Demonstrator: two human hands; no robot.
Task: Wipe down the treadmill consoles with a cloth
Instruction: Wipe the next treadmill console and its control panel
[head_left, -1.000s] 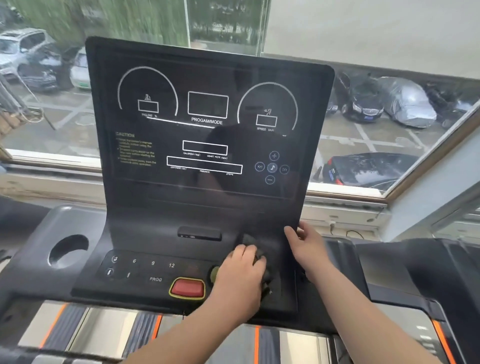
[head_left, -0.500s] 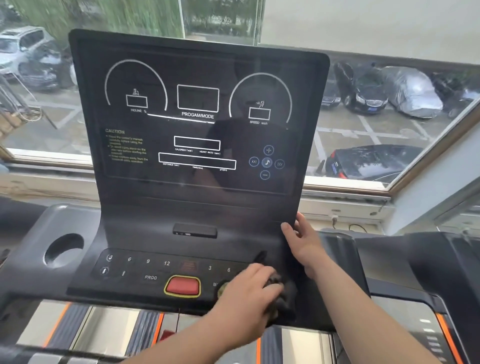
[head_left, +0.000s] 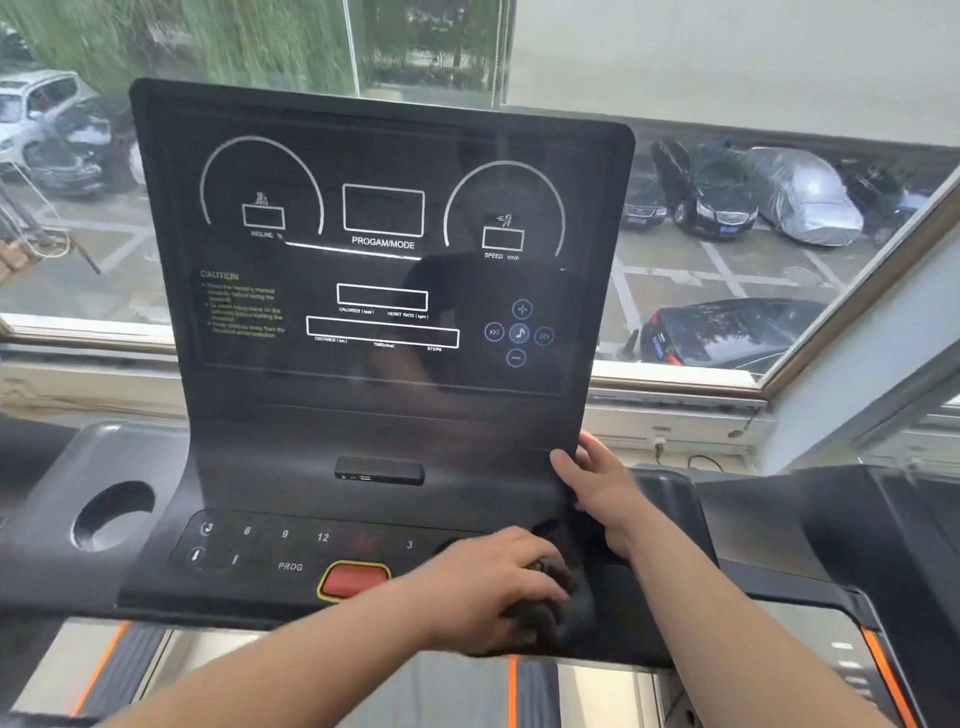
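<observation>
Pressing dark, bunched cloth (head_left: 569, 605) onto glossy black console (head_left: 363, 426), left hand (head_left: 488, 582)

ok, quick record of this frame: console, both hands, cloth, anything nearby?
console: black, display unlit
left hand: holds bunched dark cloth on lower right panel
right hand: grips console's right edge, thumb in front
red button: left of left hand, uncovered
cup holder: far left

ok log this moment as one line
left hand: holds cloth on console lower right | right hand: grips console edge | red button: uncovered
</observation>
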